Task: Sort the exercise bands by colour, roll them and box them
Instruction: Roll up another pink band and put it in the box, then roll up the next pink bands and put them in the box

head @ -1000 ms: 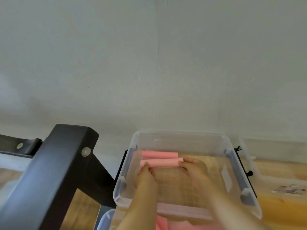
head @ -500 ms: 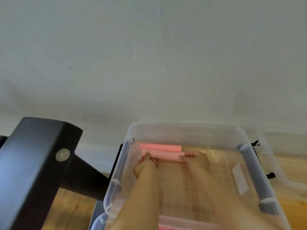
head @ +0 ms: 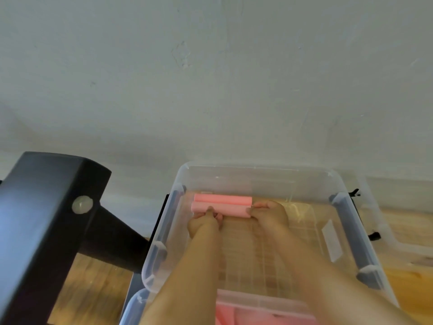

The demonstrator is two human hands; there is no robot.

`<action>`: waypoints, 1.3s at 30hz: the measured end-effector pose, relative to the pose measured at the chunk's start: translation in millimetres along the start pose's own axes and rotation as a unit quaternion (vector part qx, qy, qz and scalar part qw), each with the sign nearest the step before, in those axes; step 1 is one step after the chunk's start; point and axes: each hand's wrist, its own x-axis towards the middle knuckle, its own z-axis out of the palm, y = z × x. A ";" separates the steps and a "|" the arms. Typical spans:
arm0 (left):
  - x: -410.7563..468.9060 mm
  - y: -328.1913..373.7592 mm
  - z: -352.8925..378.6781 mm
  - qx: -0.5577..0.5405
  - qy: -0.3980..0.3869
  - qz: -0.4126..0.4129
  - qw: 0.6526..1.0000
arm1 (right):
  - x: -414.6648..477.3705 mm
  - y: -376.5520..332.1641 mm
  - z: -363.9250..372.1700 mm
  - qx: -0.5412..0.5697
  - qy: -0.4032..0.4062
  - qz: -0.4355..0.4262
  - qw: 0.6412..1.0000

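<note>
Head view: left hand [head: 206,221] and right hand [head: 269,214] pinch a rolled pink exercise band [head: 225,208] in the clear plastic box [head: 257,167]; ideally it settles snug against the other pink roll [head: 222,198].

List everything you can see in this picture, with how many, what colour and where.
Storage box: one, clear with grey-blue latches, on the table.
Far rolled band: one, pink, inside the box, far left.
Near rolled band: one, pink, right beside the far one.
Second box: one, clear, pink material inside, bottom edge.
Frame: one, black, left.
Table: one, wooden, under the boxes.
Wall: one, grey, behind.
Left hand: fingers grip the near band.
Right hand: fingers pinch its right end.
</note>
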 end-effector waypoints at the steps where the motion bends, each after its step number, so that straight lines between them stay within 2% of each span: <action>1: -3.7 0.5 -1.6 -0.002 -0.008 0.001 1.000 | -0.7 -0.4 -2.2 -0.003 -0.004 0.000 1.000; 4: -18.6 3.1 -8.2 0.016 -0.041 0.007 0.999 | -8.3 -6.7 -12.5 -0.023 0.005 -0.014 1.000; 7: -43.5 14.1 -12.6 0.078 -0.086 0.034 0.993 | -23.5 -19.5 -24.4 0.006 -0.011 -0.076 0.997; 10: -73.5 23.5 -16.9 0.187 -0.151 0.161 0.957 | -47.2 -34.5 -34.1 0.070 -0.052 -0.151 0.985; 14: -108.5 27.2 -34.7 0.303 -0.236 0.343 0.857 | -78.0 -44.8 -52.5 0.030 -0.082 -0.259 0.962; 16: -122.0 27.8 -45.1 0.361 -0.264 0.443 0.777 | -92.8 -43.6 -64.3 -0.028 -0.078 -0.312 0.947; 19: -135.9 21.6 -58.2 0.450 -0.249 0.567 0.644 | -113.2 -35.6 -83.3 -0.119 -0.055 -0.391 0.911; 23: -148.4 4.7 -71.5 0.493 -0.203 0.652 0.539 | -132.5 -21.1 -104.2 -0.194 -0.015 -0.458 0.867; 28: -171.2 -13.9 -87.4 0.520 -0.174 0.718 0.430 | -159.8 -3.0 -121.1 -0.239 0.010 -0.510 0.826; 33: -194.2 -40.7 -124.1 0.522 -0.153 0.739 0.397 | -201.0 30.7 -143.2 -0.280 0.024 -0.531 0.799; 39: -233.8 -86.8 -190.3 0.544 -0.189 0.719 0.390 | -268.5 92.8 -170.2 -0.316 -0.006 -0.497 0.808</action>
